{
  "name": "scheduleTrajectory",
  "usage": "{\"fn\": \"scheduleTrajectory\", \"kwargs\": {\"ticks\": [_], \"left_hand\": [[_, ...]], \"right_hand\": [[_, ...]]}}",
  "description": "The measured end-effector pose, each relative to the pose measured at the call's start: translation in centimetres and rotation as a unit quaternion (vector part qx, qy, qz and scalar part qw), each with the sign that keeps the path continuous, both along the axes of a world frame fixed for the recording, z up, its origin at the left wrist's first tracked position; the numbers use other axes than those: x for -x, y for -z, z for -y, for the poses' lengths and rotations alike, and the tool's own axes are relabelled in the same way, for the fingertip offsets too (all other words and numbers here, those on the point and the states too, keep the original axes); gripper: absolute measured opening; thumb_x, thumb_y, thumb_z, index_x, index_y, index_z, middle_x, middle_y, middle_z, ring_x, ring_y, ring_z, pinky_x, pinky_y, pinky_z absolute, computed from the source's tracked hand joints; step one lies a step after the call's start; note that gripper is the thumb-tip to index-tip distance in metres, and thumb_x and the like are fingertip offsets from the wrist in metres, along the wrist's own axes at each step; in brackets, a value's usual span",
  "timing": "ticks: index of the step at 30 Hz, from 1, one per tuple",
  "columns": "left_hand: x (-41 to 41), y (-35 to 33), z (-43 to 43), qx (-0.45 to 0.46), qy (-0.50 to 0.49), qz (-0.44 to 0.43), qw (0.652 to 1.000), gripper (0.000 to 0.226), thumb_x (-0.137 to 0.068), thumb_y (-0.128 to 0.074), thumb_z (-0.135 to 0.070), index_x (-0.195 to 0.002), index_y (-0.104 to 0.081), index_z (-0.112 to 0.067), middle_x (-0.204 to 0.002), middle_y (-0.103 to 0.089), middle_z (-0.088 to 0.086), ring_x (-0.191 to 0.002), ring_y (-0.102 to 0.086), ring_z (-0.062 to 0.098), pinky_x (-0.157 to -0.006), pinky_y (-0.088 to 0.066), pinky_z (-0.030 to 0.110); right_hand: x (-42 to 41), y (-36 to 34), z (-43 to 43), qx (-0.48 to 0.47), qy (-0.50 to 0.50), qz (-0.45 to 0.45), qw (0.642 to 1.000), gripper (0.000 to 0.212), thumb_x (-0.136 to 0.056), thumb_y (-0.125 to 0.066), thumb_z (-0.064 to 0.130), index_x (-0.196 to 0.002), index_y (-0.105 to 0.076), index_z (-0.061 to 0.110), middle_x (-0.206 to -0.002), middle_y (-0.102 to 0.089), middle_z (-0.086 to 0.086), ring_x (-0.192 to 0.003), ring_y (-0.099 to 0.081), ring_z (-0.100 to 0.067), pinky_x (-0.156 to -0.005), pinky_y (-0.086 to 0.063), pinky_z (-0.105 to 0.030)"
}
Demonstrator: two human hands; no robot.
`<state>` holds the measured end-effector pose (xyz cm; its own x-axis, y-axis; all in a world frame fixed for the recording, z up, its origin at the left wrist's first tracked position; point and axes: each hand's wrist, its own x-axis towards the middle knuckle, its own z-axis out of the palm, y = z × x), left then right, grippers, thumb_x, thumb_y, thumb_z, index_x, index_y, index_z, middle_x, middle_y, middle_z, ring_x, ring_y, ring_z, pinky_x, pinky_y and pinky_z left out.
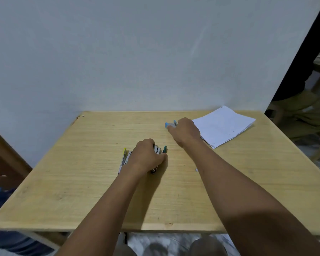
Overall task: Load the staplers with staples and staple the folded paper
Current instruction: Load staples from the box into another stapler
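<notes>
- The right hand (185,132) reaches to the far right-centre of the table, its fingers curled round a blue stapler (170,124). Only the stapler's blue and white end shows, poking out past the knuckles to the left.
- The left hand (146,157) lies knuckles-up nearer the middle, its fingers curled down over a white-and-black stapler (157,149). That stapler's far end shows beyond the fingers and a dark end sticks out under the heel of the hand. How tightly it is gripped cannot be told.
- The light wooden table (81,191) stands against a pale wall (118,52).
- The folded paper (224,126), a white stack, lies at the far right corner, just beside the right hand and on the opposite side from the blue stapler.
- A yellow stapler (124,156) lies just left of the left hand, partly hidden by it.
- A green stapler (164,149) shows its tip just beside the left thumb.
- A small pale scrap (196,170) lies by the right forearm.
</notes>
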<state>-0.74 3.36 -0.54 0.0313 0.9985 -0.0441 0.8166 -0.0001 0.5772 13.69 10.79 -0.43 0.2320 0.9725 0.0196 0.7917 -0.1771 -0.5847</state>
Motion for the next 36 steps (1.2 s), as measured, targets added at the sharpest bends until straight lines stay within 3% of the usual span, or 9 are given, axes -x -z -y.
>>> {"fn": "scheduleTrajectory", "kwargs": {"ticks": [5,7,12,15,18,24,28,32,36], "left_hand": [[0.1,0.3,-0.2,-0.001,0.001,0.014,1.0,0.03,-0.08,-0.071,-0.027,-0.094,-0.046,-0.017,-0.075,-0.044,-0.009,-0.08,-0.055,0.019,-0.077,-0.054,0.037],[0.0,0.3,-0.1,0.0,-0.002,0.015,1.0,0.032,-0.078,-0.073,-0.027,-0.093,-0.046,-0.017,-0.079,-0.049,-0.005,-0.08,-0.054,0.02,-0.078,-0.054,0.039],[0.4,0.3,0.9,-0.057,-0.004,0.087,0.995,0.035,-0.079,-0.073,-0.026,-0.108,-0.058,-0.013,-0.082,-0.061,0.0,-0.073,-0.059,0.016,-0.063,-0.05,0.029],[0.7,0.2,2.2,-0.103,0.019,0.151,0.983,0.045,-0.079,-0.074,-0.025,-0.121,-0.059,-0.014,-0.067,-0.058,-0.006,-0.055,-0.053,0.001,-0.048,-0.036,0.01],[0.8,0.2,4.0,-0.144,0.047,0.178,0.972,0.047,-0.078,-0.076,-0.027,-0.121,-0.059,-0.018,-0.063,-0.058,-0.004,-0.053,-0.052,-0.002,-0.051,-0.04,0.01],[1.7,0.4,6.8,-0.157,0.09,0.203,0.962,0.048,-0.079,-0.077,-0.026,-0.123,-0.057,-0.024,-0.065,-0.054,-0.003,-0.052,-0.048,0.001,-0.052,-0.041,0.018],[2.4,-0.5,7.6,-0.121,0.115,0.239,0.957,0.036,-0.086,-0.073,-0.029,-0.119,-0.058,-0.03,-0.076,-0.058,0.006,-0.054,-0.05,-0.001,-0.053,-0.042,0.011],[2.7,-1.3,8.2,-0.071,0.141,0.268,0.95,0.021,-0.086,-0.072,-0.04,-0.106,-0.072,-0.032,-0.088,-0.068,0.003,-0.066,-0.064,0.009,-0.066,-0.052,0.027],[2.5,-1.6,8.5,-0.084,0.132,0.264,0.952,0.012,-0.09,-0.068,-0.035,-0.099,-0.075,-0.031,-0.09,-0.072,-0.007,-0.077,-0.068,0.008,-0.071,-0.054,0.026]], "right_hand": [[-0.5,-0.9,2.0,-0.01,-0.01,-0.063,0.998,0.047,-0.095,-0.054,0.042,-0.127,-0.06,0.008,-0.124,-0.065,-0.007,-0.105,-0.063,-0.027,-0.081,-0.05,-0.036],[-1.1,-0.8,3.2,-0.015,-0.005,-0.099,0.995,0.046,-0.093,-0.054,0.039,-0.133,-0.059,0.016,-0.127,-0.064,-0.003,-0.097,-0.062,-0.02,-0.079,-0.051,-0.034],[-1.8,-0.9,7.5,-0.069,0.036,-0.224,0.971,0.021,-0.087,-0.053,0.033,-0.089,-0.072,0.027,-0.082,-0.069,0.008,-0.076,-0.066,-0.019,-0.074,-0.057,-0.041],[-1.0,-0.9,10.2,-0.034,0.013,-0.284,0.958,0.023,-0.088,-0.061,0.044,-0.091,-0.073,0.026,-0.081,-0.071,0.005,-0.069,-0.063,-0.014,-0.068,-0.056,-0.04],[0.2,-1.0,12.2,0.023,-0.029,-0.339,0.94,0.038,-0.084,-0.066,0.055,-0.086,-0.075,0.019,-0.072,-0.069,0.006,-0.056,-0.055,-0.009,-0.058,-0.042,-0.032],[0.8,-1.9,14.9,-0.028,-0.077,-0.317,0.945,0.024,-0.094,-0.064,0.033,-0.095,-0.077,0.013,-0.063,-0.069,0.008,-0.055,-0.062,-0.001,-0.059,-0.048,-0.015],[0.7,-2.2,15.9,-0.05,-0.101,-0.278,0.954,0.02,-0.098,-0.059,0.026,-0.102,-0.077,0.017,-0.08,-0.074,0.007,-0.073,-0.069,-0.005,-0.08,-0.058,-0.026],[0.4,-2.7,16.8,-0.08,-0.096,-0.244,0.962,0.019,-0.097,-0.061,0.021,-0.111,-0.074,0.018,-0.089,-0.074,0.008,-0.084,-0.073,-0.011,-0.086,-0.057,-0.031],[0.3,-2.8,17.4,-0.109,-0.074,-0.234,0.963,0.029,-0.093,-0.067,0.025,-0.119,-0.071,0.014,-0.093,-0.074,0.006,-0.079,-0.073,-0.006,-0.084,-0.058,-0.029]]}}
